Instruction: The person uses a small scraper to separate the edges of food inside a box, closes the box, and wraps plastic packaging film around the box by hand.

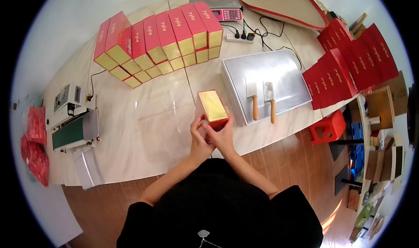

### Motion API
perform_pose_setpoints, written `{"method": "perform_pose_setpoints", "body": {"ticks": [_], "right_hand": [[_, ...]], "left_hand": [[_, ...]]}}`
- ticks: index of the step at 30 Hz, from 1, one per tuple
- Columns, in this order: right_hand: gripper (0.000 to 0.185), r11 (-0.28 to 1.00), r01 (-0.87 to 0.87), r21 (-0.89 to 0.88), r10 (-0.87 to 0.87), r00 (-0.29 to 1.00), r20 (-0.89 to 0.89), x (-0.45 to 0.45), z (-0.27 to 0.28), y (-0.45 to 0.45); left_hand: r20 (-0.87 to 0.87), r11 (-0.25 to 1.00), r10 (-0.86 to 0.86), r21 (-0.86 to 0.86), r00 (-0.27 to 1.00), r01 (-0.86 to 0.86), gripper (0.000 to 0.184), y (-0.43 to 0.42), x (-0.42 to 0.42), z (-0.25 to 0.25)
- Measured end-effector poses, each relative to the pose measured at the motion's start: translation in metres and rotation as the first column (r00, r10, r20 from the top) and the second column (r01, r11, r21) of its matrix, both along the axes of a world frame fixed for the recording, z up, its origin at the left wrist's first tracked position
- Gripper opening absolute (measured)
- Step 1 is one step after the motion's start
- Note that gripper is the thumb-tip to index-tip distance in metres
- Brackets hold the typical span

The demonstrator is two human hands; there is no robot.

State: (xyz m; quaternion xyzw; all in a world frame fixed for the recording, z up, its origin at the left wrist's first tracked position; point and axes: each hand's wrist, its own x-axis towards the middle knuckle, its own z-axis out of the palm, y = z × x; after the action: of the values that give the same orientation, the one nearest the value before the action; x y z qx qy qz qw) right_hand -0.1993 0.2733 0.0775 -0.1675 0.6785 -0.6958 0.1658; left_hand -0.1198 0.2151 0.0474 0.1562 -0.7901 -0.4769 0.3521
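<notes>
A red box with a gold end [214,106] stands out over the table's front edge, its gold face turned up toward me. My left hand [199,138] is closed on its lower left side, fingers bent near the bottom. On the other side my right hand [224,136] grips the lower right corner. The fingertips of both hands come close together below the box, and part of them is hidden. A shiny transparent film seems to lie on or around the box. Right of it, two cleavers [252,91] with wooden handles lie on a metal-topped board [288,73].
Stacked red and gold boxes [163,34] stand at the back left. A sealing machine [74,117] sits at the left, above a transparent plastic sheet [87,167]. Behind the board are a scale [227,15], a power strip [239,38] and cables. More red boxes [331,80] fill the right end.
</notes>
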Motion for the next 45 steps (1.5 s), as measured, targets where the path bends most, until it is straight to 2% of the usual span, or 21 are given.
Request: {"method": "perform_pose_setpoints", "body": {"ticks": [5, 7, 9, 10, 11, 13, 15, 20, 23, 25, 26, 30, 32, 35, 36, 37, 39, 40, 43, 44, 45], "right_hand": [[0.079, 0.992, -0.071, 0.106, 0.082, 0.992, -0.095, -0.021, 0.007, 0.007], [0.076, 0.968, -0.140, 0.209, 0.182, 0.964, -0.195, -0.016, 0.011, 0.005], [0.077, 0.960, -0.221, 0.172, 0.255, 0.945, -0.205, -0.006, 0.008, -0.002], [0.080, 0.945, -0.308, 0.112, 0.328, 0.882, -0.338, -0.001, 0.013, -0.005], [0.083, 0.917, -0.396, 0.058, 0.375, 0.801, -0.467, 0.004, 0.018, -0.009], [0.089, 0.879, -0.476, 0.018, 0.436, 0.788, -0.434, 0.011, 0.020, -0.020], [0.089, 0.804, -0.594, -0.022, 0.510, 0.709, -0.488, 0.014, 0.016, -0.036], [0.086, 0.741, -0.665, 0.090, 0.651, 0.679, -0.339, 0.032, -0.011, -0.062], [0.086, 0.736, -0.616, 0.280, 0.674, 0.635, -0.377, 0.036, -0.011, -0.060], [0.086, 0.732, -0.534, 0.423, 0.679, 0.514, -0.525, 0.027, 0.011, -0.053], [0.086, 0.729, -0.531, 0.431, 0.682, 0.516, -0.518, 0.018, 0.018, -0.048], [0.061, 0.865, -0.046, 0.500, 0.430, 0.581, -0.691, -0.056, 0.023, -0.014], [0.042, 0.807, 0.247, 0.536, 0.273, 0.649, -0.710, -0.097, 0.025, 0.011], [0.032, 0.470, 0.546, 0.693, 0.251, 0.671, -0.698, -0.138, 0.002, 0.047], [0.032, 0.360, 0.584, 0.727, 0.250, 0.691, -0.678, -0.143, -0.002, 0.053], [0.032, 0.370, 0.574, 0.730, 0.258, 0.692, -0.674, -0.146, -0.008, 0.058], [0.029, 0.266, 0.480, 0.836, 0.289, 0.788, -0.544, -0.149, -0.024, 0.063], [0.026, 0.261, 0.471, 0.843, 0.371, 0.757, -0.538, -0.150, -0.031, 0.064], [0.024, 0.316, 0.439, 0.841, 0.277, 0.805, -0.524, -0.153, -0.053, 0.061], [0.025, 0.469, 0.449, 0.761, 0.262, 0.752, -0.605, -0.153, -0.059, 0.064], [0.025, 0.479, 0.441, 0.759, 0.268, 0.750, -0.605, -0.146, -0.050, 0.060]], "left_hand": [[0.016, 0.993, -0.061, 0.102, 0.998, 0.060, 0.066, -0.023, 0.019, -0.005], [-0.062, 0.856, 0.254, 0.479, 0.965, -0.194, 0.054, -0.041, 0.015, 0.013], [-0.081, 0.793, 0.245, 0.590, 0.966, -0.152, 0.054, -0.059, 0.026, 0.031], [-0.103, 0.720, 0.212, 0.689, 0.972, -0.085, 0.056, -0.063, 0.035, 0.040], [-0.097, 0.715, 0.232, 0.692, 0.968, -0.102, 0.056, -0.062, 0.043, 0.048], [-0.076, 0.838, 0.324, 0.486, 0.943, -0.248, 0.063, -0.061, 0.058, 0.066], [-0.094, 0.838, 0.367, 0.466, 0.925, -0.285, 0.063, -0.064, 0.070, 0.072], [-0.011, 0.765, 0.510, 0.464, 0.860, -0.447, 0.063, -0.079, 0.093, 0.052], [0.035, 0.725, 0.545, 0.481, 0.837, -0.493, 0.061, -0.091, 0.102, 0.046], [0.042, 0.704, 0.545, 0.519, 0.838, -0.484, 0.060, -0.100, 0.107, 0.048], [0.075, 0.709, 0.595, 0.421, 0.800, -0.566, 0.056, -0.106, 0.108, 0.053], [0.094, 0.745, 0.638, 0.175, 0.764, -0.644, 0.038, -0.114, 0.104, 0.094], [0.136, 0.830, 0.525, 0.136, 0.840, -0.540, 0.030, -0.113, 0.108, 0.106], [0.144, 0.896, 0.441, -0.010, 0.886, -0.444, 0.019, -0.103, 0.096, 0.129], [0.291, 0.932, 0.358, -0.170, 0.887, -0.320, 0.022, -0.101, 0.096, 0.131], [0.447, 0.938, 0.296, -0.304, 0.844, -0.168, 0.024, -0.099, 0.098, 0.133], [0.473, 0.932, 0.319, -0.314, 0.821, -0.182, 0.025, -0.094, 0.092, 0.133], [0.540, 0.939, 0.279, -0.326, 0.794, -0.109, 0.025, -0.093, 0.092, 0.135], [0.587, 0.941, 0.256, -0.334, 0.768, -0.058, 0.024, -0.087, 0.092, 0.132], [0.553, 0.940, 0.258, -0.335, 0.792, -0.072, 0.024, -0.086, 0.091, 0.129], [0.553, 0.937, 0.271, -0.340, 0.788, -0.083, 0.024, -0.085, 0.090, 0.125]]}}
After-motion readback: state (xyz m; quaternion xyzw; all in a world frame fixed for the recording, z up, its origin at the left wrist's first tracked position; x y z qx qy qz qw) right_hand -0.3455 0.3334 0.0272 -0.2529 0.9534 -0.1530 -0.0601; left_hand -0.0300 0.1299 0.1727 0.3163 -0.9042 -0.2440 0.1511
